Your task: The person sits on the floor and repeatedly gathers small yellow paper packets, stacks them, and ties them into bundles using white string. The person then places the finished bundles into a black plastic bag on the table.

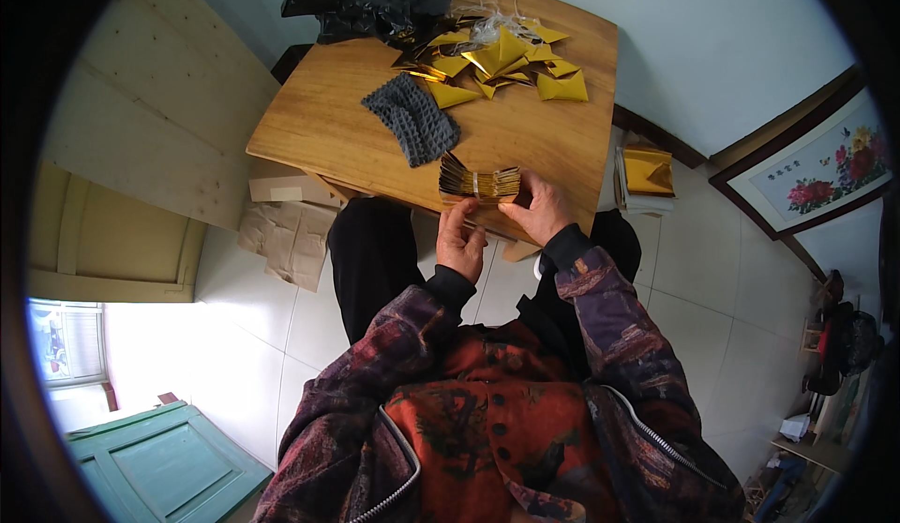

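Note:
At the table's near edge is a bundle of folded gold paper [480, 186], cinched by a pale band round its middle so that both ends fan out. My right hand [544, 212] grips its right end, the thumb along the near side and the fingers behind. From the near left, my left hand [460, 246] holds the bundle's near side with bent fingers; its lower fingers are curled in. Beyond the bundle lies a crumpled dark grey textured cloth [412, 120]. A loose pile of folded gold paper pieces [502, 59] spreads farther back.
On the wooden table [319, 111], a black plastic bag [370, 7] sits at the far left, near clear stringy strips [494, 22]. Brown paper [286, 237] lies on the floor at left. A stack with gold sheets [647, 170] stands right of the table, near a framed flower picture [816, 162].

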